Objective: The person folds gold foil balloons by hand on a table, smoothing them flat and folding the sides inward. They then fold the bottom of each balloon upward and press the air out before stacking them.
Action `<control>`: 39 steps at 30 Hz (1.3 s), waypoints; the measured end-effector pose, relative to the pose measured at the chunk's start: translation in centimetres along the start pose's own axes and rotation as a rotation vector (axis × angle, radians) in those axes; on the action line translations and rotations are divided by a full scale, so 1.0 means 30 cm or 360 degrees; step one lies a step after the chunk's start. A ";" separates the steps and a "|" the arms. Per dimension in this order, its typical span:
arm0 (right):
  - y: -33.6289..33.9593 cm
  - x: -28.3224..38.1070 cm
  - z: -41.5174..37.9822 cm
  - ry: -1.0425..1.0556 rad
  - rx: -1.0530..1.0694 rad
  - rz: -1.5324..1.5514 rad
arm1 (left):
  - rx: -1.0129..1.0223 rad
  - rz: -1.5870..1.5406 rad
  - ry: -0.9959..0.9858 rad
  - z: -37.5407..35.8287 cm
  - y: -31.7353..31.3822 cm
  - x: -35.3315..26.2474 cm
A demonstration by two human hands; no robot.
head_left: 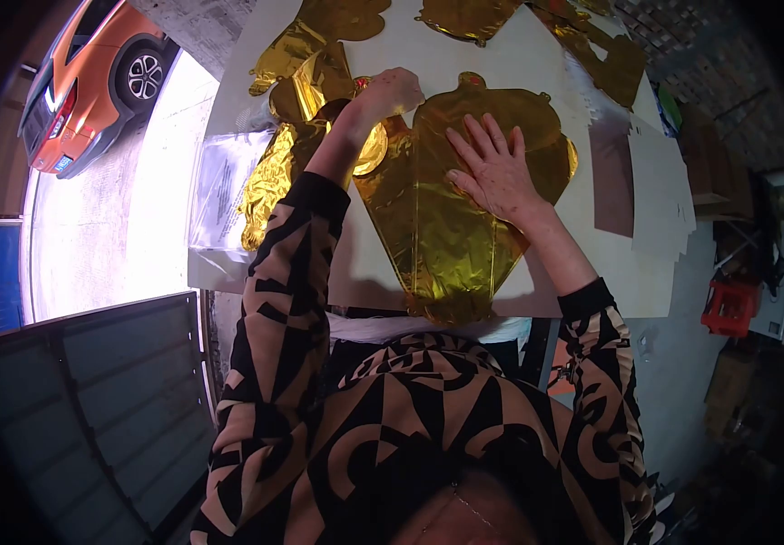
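Flat gold foil pieces lie on a white table [369,263]. My right hand [498,177] rests palm down, fingers spread, on a large shiny gold foil shape [453,218] with a rounded top and a narrow lower end. Up and to the left, my left hand [394,94] is closed at the upper left edge of the foil. Its fingertips are bunched, and what they hold, if anything, is hidden. Beside and below that hand is a crumpled pile of gold foil [274,182].
More gold foil pieces [469,16] lie along the far side. Clear plastic packaging [221,186] is at the table's left, with pale sheets [655,186] at its right. Beyond the table are an orange car [92,82], a dark metal gate [92,400] and a red stool [730,307].
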State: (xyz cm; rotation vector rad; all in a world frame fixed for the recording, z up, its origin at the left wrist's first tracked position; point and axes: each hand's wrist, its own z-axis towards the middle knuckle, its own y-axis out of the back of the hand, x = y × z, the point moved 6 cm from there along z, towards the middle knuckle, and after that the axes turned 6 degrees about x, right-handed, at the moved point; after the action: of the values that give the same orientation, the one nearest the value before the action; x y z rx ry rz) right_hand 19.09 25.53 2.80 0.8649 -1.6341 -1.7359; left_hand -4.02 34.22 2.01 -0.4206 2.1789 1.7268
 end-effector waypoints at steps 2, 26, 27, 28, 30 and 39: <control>0.007 -0.001 0.000 0.0009 -0.0014 0.0010 | -0.0002 -0.0015 -0.0013 -0.011 -0.001 -0.009; 0.011 0.055 0.062 0.0087 -0.0073 0.0039 | -0.0169 -0.0113 -0.0002 -0.054 0.011 -0.050; 0.007 0.056 0.063 0.0078 -0.0069 0.0031 | -0.0258 -0.0160 -0.0045 -0.059 0.011 -0.050; 0.005 0.056 0.064 0.0075 -0.0068 0.0022 | -0.0351 -0.0203 -0.0084 -0.068 0.025 -0.040; 0.006 0.056 0.065 0.0078 -0.0076 0.0015 | -0.0706 -0.0261 -0.0253 -0.124 0.095 -0.015; 0.217 0.194 0.211 0.0265 -0.0421 0.0202 | -0.1055 -0.0232 -0.0133 -0.566 0.287 0.326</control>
State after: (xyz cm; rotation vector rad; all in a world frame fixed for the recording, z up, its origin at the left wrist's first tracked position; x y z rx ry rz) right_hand 10.45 24.36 9.16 0.7416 -1.2885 -1.6954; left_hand -17.72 19.32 8.96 -0.6270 1.4287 2.2971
